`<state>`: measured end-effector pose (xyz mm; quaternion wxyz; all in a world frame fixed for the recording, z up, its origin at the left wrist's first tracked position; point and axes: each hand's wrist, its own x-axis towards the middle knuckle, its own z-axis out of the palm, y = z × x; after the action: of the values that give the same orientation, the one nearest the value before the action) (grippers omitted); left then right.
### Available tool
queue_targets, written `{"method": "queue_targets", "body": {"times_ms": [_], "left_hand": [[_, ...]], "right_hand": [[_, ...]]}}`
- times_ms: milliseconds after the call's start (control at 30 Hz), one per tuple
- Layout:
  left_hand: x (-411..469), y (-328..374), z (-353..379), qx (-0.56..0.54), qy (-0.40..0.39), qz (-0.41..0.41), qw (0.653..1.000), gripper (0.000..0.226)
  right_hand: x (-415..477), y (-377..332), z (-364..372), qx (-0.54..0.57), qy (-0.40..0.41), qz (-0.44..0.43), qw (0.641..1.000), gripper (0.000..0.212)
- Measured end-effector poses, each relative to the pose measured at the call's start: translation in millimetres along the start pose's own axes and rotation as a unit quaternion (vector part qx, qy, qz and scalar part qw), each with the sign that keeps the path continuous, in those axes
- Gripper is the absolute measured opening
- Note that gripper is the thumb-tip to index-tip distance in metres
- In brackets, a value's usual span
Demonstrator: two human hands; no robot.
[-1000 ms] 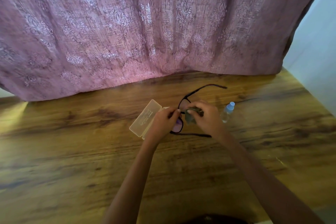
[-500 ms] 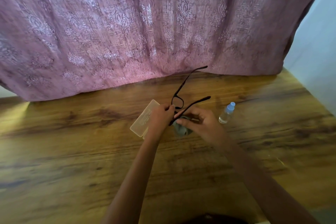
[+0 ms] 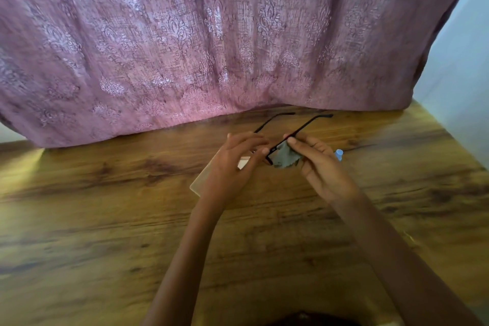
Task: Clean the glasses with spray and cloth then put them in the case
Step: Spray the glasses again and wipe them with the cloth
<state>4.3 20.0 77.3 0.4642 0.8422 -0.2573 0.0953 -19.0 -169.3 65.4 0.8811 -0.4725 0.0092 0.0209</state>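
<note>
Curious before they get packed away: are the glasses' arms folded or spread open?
Spread open: both arms of the glasses jut out toward the curtain, side by side.

case (image 3: 199,183) mostly behind left hand (image 3: 232,167) | spray bottle (image 3: 339,154) (cap only) behind right hand (image 3: 321,167) | glasses (image 3: 304,127) lenses hidden

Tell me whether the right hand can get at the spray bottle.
Probably not yet: the spray bottle lies just beside the right hand, nothing between, but that hand pinches the cloth against the glasses.

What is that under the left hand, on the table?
A pale plastic case lies on the table; only one end shows. The left hand covers the rest, so its inside is hidden.
</note>
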Motion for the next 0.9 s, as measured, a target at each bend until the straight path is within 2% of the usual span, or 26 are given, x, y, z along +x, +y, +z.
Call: {"method": "queue_targets", "body": {"times_ms": [100,200,333,433,567,600,633,733,800,900], "left_hand": [[3.6,5.5,2.0,-0.024,-0.023,0.032,0.999,0.021],[6.9,8.8,2.7,-0.002,0.0,0.039,0.999,0.017],[10.5,9.5,-0.7,0.012,0.013,0.029,0.999,0.015],[9.9,8.4,-2.1,0.022,0.004,0.029,0.999,0.017],[10.4,8.2,-2.1,0.05,0.001,0.03,0.998,0.014],[11.0,8.3,-1.8,0.056,-0.003,0.033,0.998,0.013],[11.7,8.6,-1.5,0.059,-0.011,0.036,0.998,0.013],[13.5,9.7,-0.2,0.069,-0.038,0.033,0.996,0.016],[14.0,10.2,0.0,0.081,-0.049,0.025,0.995,0.018],[13.7,10.8,0.8,0.109,-0.064,0.024,0.992,0.018]], "right_hand": [[2.0,1.7,0.9,0.018,0.007,0.007,1.0,0.017],[0.9,2.0,1.0,0.013,0.006,-0.003,1.0,0.022],[-5.5,-0.6,-2.2,-0.136,0.038,-0.022,0.99,0.027],[-14.1,-3.5,-5.9,-0.293,0.085,-0.065,0.95,0.014],[-24.4,-9.4,-4.0,-0.496,0.113,-0.225,0.831,0.01],[-25.7,-11.1,-2.7,-0.503,0.116,-0.255,0.818,0.011],[-26.5,-12.8,-0.7,-0.491,0.12,-0.268,0.82,0.012],[-25.0,-15.3,9.5,-0.427,0.123,-0.26,0.858,0.017],[-22.2,-15.4,16.8,-0.407,0.114,-0.269,0.866,0.017],[-16.2,-16.8,22.4,-0.472,0.08,-0.316,0.819,0.014]]}}
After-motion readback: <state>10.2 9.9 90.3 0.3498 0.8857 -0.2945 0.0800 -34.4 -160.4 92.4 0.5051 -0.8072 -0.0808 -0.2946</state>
